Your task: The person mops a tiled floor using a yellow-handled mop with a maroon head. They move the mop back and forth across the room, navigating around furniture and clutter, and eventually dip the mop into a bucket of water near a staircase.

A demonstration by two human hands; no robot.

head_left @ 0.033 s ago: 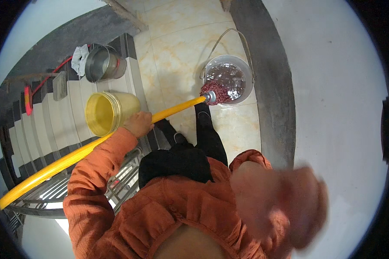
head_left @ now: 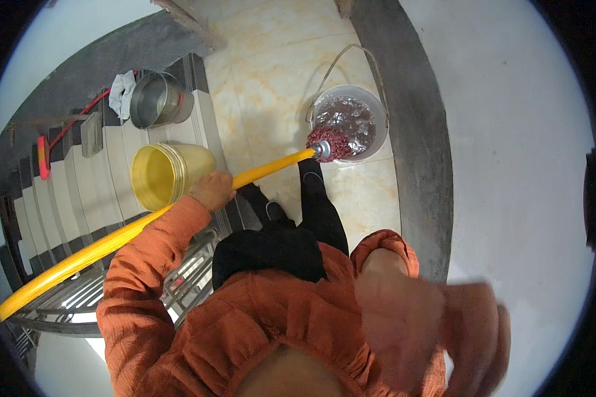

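My left hand (head_left: 212, 190) is closed around the yellow pole of a mop (head_left: 271, 168), which slants from the lower left up to the middle. The dark red, stringy mop head (head_left: 329, 141) rests at the near rim of a light grey bucket (head_left: 381, 135). Inside that bucket is rippling water (head_left: 348, 118). My right hand (head_left: 430, 324) is raised close to the camera at the lower right, blurred. Its fingers are bent but apart from the palm, and nothing shows in them. Both forearms wear orange sleeves.
A yellow bucket (head_left: 195, 162) lies left of the pole, at the stairs (head_left: 116, 159). Behind it are a metal bucket (head_left: 179, 106), a white cloth (head_left: 121, 94) and a red-handled tool (head_left: 44, 155). A metal railing (head_left: 79, 291) runs lower left; a white wall (head_left: 516, 165) stands right.
My right hand has shifted slightly down and to the right. Ripples on the water look different. The left hand and the mop have hardly moved.
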